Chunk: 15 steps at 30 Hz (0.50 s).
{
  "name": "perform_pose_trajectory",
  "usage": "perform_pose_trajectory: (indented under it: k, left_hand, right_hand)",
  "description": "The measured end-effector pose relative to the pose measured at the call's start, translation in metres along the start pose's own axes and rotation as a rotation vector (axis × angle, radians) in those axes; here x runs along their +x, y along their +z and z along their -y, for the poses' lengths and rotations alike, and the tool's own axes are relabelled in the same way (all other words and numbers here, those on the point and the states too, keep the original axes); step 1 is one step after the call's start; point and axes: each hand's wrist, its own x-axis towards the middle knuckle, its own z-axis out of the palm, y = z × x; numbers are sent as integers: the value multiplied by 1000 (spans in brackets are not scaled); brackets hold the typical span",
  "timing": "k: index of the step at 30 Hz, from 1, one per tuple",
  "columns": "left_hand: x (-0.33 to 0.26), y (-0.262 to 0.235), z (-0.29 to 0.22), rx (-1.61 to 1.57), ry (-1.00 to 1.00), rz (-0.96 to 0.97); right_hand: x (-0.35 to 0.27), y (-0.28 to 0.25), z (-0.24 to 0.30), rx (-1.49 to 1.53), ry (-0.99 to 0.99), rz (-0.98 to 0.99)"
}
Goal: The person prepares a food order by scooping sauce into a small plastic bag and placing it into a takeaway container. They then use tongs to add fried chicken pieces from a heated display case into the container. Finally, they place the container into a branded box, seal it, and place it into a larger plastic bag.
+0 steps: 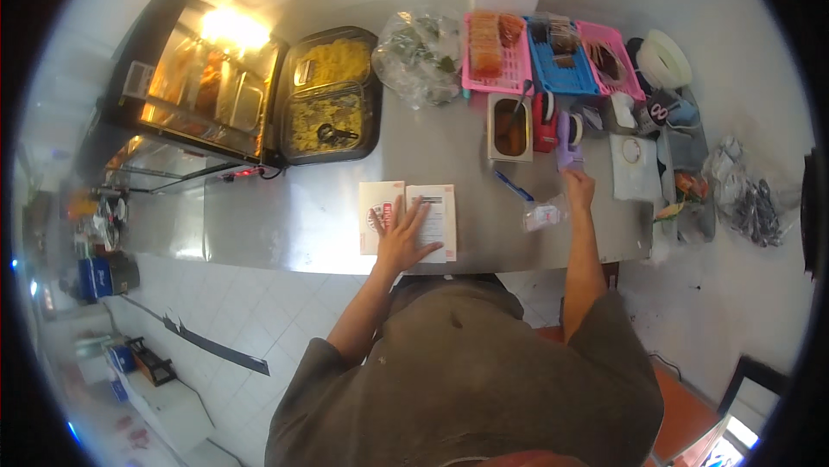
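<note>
My left hand (399,238) lies flat with spread fingers over two cream box-like packages set side by side. The left package (370,195) bears a red print, and a white printed slip (436,234) rests on the right package (450,199). My right hand (579,188) is closed at the near end of a purple tape dispenser (566,134); what its fingers pinch is hidden. A small clear plastic packet (543,215) lies left of my right wrist. Beyond it is a blue pen (514,185).
A red tape dispenser (545,126) and a metal pan (509,139) with sauce and a spoon stand farther back. Pink basket (523,69) and blue basket (561,82) line the wall. Left are trays of yellow food (332,61) and a lit glass warmer (203,91) on the steel counter (285,216).
</note>
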Motion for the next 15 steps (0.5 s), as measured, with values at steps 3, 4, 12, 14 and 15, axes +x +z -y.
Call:
perform_pose_trajectory:
  k: [3, 4, 12, 14, 15]
  left_hand:
    - [-6, 4, 1, -30, 6, -23]
    - [-3, 3, 1, -50, 25, -46]
    - [0, -5, -1, -52, 39, -84]
    - [-3, -2, -1, -79, 45, -107]
    - [-4, -1, -2, -86, 49, -114]
  right_hand:
    - [-95, 80, 47, 921, 83, 616]
    - [-120, 116, 56, 804, -88, 651]
    - [-121, 240, 91, 1, 12, 446]
    - [-114, 247, 87, 73, 223, 497]
    - [-108, 258, 84, 169, 316, 464]
